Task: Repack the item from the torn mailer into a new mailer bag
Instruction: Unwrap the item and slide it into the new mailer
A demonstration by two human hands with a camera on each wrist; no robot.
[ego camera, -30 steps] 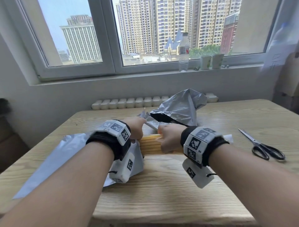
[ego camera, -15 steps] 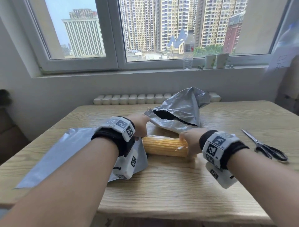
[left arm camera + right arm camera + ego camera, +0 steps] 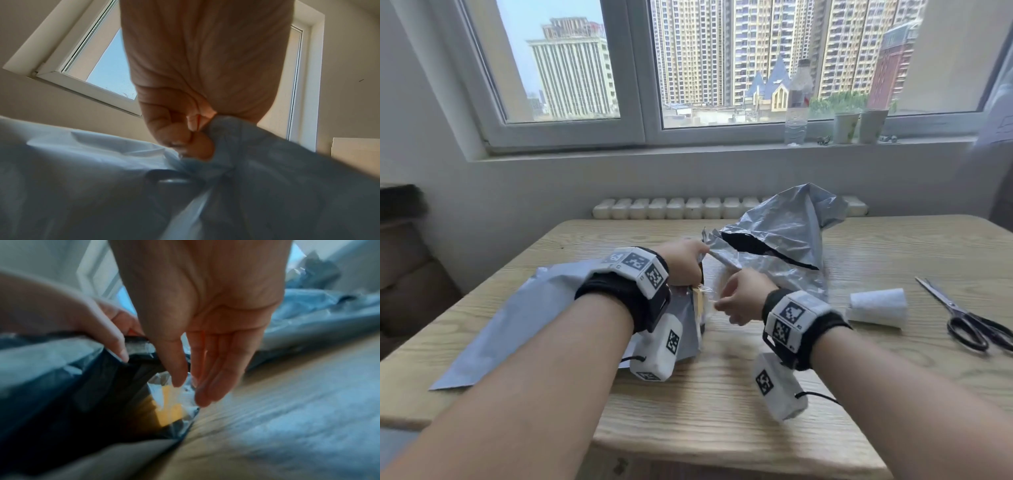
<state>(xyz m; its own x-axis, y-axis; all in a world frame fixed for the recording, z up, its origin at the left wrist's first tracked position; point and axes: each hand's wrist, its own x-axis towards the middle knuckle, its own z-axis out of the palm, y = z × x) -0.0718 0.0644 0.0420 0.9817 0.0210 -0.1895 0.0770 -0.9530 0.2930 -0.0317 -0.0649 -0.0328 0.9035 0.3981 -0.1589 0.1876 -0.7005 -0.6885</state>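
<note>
- While the yellow cellophane-wrapped item [image 3: 168,404] sits only at the new mailer bag's [image 3: 524,318] mouth, it could be snagged or slide back out if the rim sags.
- That rim is pinched by the left hand [image 3: 683,260].
- The item's end is touched by the right hand's [image 3: 744,299] nearly straight fingers [image 3: 207,386]; nothing is gripped.
- The torn mailer [image 3: 784,236] lies behind on the table [image 3: 722,411].

Item [image 3: 168,408] in new mailer [image 3: 524,325], torn mailer [image 3: 784,233] behind.
</note>
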